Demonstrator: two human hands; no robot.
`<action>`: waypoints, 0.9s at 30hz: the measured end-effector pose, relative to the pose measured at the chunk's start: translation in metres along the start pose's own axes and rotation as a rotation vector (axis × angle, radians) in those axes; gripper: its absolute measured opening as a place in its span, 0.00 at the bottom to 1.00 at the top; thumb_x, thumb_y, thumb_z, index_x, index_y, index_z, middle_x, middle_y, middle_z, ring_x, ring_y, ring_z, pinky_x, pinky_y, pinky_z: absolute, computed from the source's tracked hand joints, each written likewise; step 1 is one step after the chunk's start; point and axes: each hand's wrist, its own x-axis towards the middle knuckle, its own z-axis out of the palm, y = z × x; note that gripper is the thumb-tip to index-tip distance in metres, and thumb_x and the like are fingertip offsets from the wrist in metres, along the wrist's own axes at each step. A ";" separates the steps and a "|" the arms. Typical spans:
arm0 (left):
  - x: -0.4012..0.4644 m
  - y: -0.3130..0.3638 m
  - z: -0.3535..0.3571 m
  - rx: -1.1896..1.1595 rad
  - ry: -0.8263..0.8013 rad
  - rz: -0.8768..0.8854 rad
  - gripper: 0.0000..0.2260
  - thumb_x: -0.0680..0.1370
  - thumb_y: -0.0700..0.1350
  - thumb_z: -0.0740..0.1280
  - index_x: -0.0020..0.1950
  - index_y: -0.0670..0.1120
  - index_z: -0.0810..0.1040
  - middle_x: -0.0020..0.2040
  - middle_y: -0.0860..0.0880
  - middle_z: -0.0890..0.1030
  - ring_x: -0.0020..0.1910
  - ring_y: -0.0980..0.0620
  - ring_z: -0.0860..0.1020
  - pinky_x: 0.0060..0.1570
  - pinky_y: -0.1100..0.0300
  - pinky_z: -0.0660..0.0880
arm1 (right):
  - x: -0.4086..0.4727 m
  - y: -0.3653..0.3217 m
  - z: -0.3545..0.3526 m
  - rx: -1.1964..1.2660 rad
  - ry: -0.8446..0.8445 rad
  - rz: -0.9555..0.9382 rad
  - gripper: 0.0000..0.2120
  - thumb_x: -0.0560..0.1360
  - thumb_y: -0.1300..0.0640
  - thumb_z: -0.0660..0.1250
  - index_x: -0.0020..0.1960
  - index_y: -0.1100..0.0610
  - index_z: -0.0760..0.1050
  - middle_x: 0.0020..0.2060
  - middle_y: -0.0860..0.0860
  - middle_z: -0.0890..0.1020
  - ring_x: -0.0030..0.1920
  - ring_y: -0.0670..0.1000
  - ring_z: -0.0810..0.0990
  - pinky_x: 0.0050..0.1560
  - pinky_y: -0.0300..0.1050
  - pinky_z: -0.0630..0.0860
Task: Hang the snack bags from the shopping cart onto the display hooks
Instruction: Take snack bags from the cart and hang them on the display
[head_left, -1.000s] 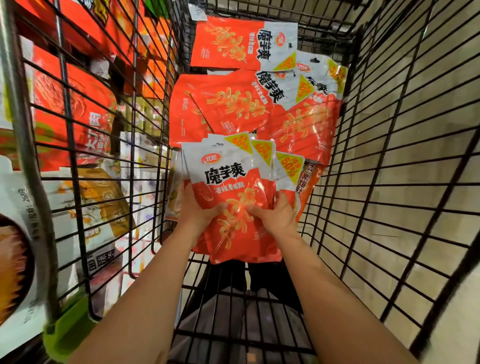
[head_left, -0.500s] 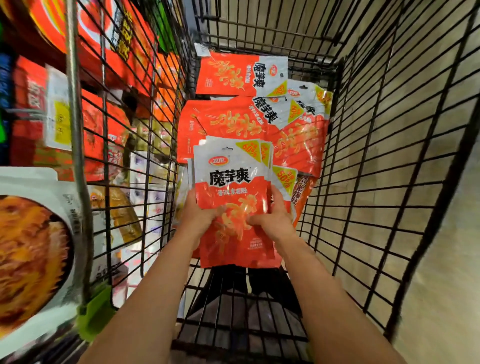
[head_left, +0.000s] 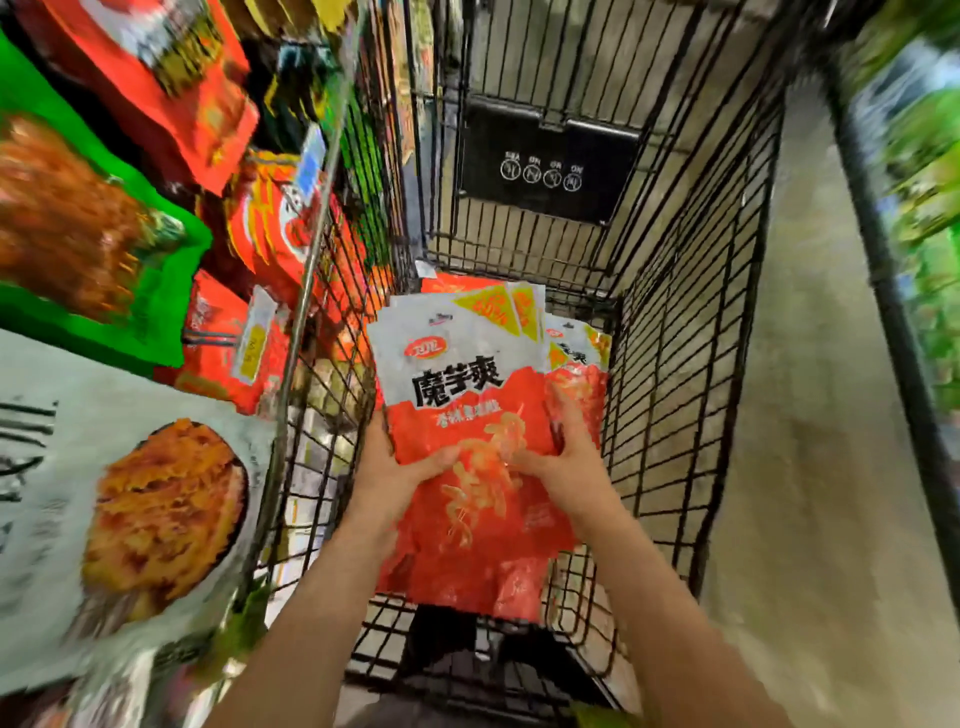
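Note:
I hold a stack of red-and-white snack bags (head_left: 467, 395) upright inside the black wire shopping cart (head_left: 670, 395). My left hand (head_left: 395, 467) grips the stack's left edge, thumb across the front. My right hand (head_left: 561, 462) grips the right edge, thumb on the front and fingers behind. More bags of the same kind (head_left: 582, 358) lie behind the stack in the cart, mostly hidden by it. No display hook shows clearly; the view is blurred.
Left of the cart hang shelf goods: a green bag (head_left: 104, 228), a white bag with a food picture (head_left: 130, 509) and red bags (head_left: 228, 343). A black flap (head_left: 545, 161) sits on the cart's far wall. Tiled floor (head_left: 810, 467) lies to the right.
Both hands have lifted the stack upward out of the pile. The view has tilted up, so the cart's far wall and flap show and most of the loose bags are hidden.

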 end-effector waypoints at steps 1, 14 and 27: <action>-0.008 0.009 0.002 -0.016 -0.011 0.001 0.31 0.64 0.32 0.76 0.64 0.45 0.71 0.52 0.44 0.83 0.48 0.47 0.83 0.49 0.51 0.80 | -0.005 -0.008 -0.003 0.013 -0.007 -0.018 0.45 0.65 0.59 0.79 0.72 0.38 0.59 0.68 0.45 0.71 0.67 0.49 0.73 0.68 0.56 0.70; -0.149 0.032 0.048 0.083 0.109 0.459 0.33 0.65 0.40 0.79 0.65 0.52 0.68 0.55 0.55 0.80 0.49 0.65 0.80 0.49 0.69 0.76 | -0.085 -0.050 -0.060 0.184 -0.182 -0.275 0.37 0.64 0.72 0.75 0.62 0.39 0.70 0.60 0.57 0.79 0.57 0.60 0.80 0.58 0.64 0.77; -0.335 -0.027 -0.017 -0.581 0.747 0.641 0.40 0.63 0.50 0.80 0.71 0.59 0.65 0.61 0.49 0.80 0.55 0.46 0.81 0.54 0.42 0.78 | -0.229 -0.083 0.037 -0.141 -0.747 -0.630 0.29 0.63 0.58 0.77 0.59 0.38 0.73 0.57 0.45 0.82 0.57 0.46 0.81 0.58 0.46 0.76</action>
